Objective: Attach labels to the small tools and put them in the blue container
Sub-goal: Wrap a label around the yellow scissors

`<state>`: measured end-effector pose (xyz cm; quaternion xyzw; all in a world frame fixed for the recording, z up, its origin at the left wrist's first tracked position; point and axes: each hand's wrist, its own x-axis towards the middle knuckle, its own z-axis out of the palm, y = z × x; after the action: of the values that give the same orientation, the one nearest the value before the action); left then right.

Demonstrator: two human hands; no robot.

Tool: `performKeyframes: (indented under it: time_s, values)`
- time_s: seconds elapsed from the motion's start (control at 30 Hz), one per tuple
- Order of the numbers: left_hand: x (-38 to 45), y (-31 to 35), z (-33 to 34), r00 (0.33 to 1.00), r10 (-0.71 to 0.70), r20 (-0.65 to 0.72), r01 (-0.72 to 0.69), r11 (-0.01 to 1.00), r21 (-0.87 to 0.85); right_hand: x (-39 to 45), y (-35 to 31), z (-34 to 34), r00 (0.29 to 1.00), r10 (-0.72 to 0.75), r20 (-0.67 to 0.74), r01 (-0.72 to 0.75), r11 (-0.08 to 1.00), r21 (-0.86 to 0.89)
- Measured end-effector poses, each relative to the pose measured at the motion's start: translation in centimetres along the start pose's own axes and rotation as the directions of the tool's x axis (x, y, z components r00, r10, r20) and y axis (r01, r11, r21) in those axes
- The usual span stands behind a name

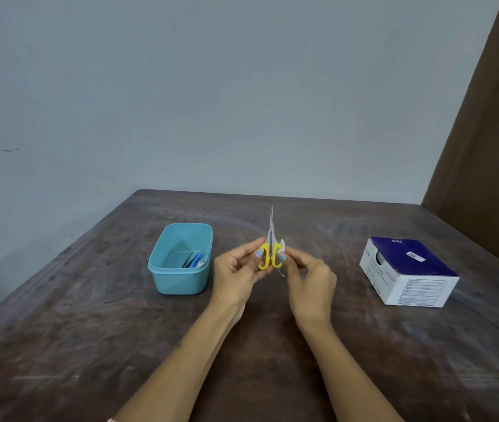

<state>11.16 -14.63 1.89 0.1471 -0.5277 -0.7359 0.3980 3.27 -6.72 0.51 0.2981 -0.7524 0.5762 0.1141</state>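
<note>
At the left of the frame your table (59, 345) runs bare from its left edge to the blue container (181, 258), which sits left of centre, well in from the far edge. Inside it, against the near right corner, lie a few small tools (195, 259), one with a blue handle; the rest of the floor of the tub shows open. Just right of the container, raised above the table at centre frame, your left hand (236, 274) pinches the left yellow loop of a pair of scissors (270, 249), fingers curled round it, blades together and pointing up and away from you. Your right hand (310, 278) pinches a small white label (281, 245) against the right loop, with a thin white strand hanging just below. Both forearms come in from the bottom edge. Further right there is open tabletop, then a white and dark blue cardboard box (409, 271) near the right edge, beside a brown panel (486, 147).
</note>
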Motion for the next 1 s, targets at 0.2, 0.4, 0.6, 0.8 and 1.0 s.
performKeyframes:
  time_s: [0.2,0.4,0.6,0.8,1.0]
  values:
    - [0.39,-0.15,-0.34,0.992,0.059,-0.107,-0.057,0.998,0.019,-0.26,0.26,0.41,0.999,-0.014,0.030,0.018,0.991,-0.129]
    - [0.16,-0.44,0.14,0.999,-0.029,-0.046,0.030,0.999,0.034,-0.19,0.02,0.49,0.935,-0.327,-0.139,0.295,0.932,-0.211]
    - [0.43,-0.21,-0.07,0.995,-0.098,-0.028,0.097,0.994,-0.045,-0.33,0.23,0.69,0.917,-0.395,-0.055,0.362,0.883,-0.298]
    - [0.25,-0.10,0.10,0.992,-0.128,0.013,0.128,0.992,0.006,-0.17,0.18,0.50,0.911,-0.399,-0.104,0.355,0.887,-0.295]
    - [-0.13,0.38,0.16,0.981,-0.173,0.086,0.177,0.984,-0.039,-0.27,-0.02,0.47,0.925,-0.365,-0.109,0.330,0.910,-0.253]
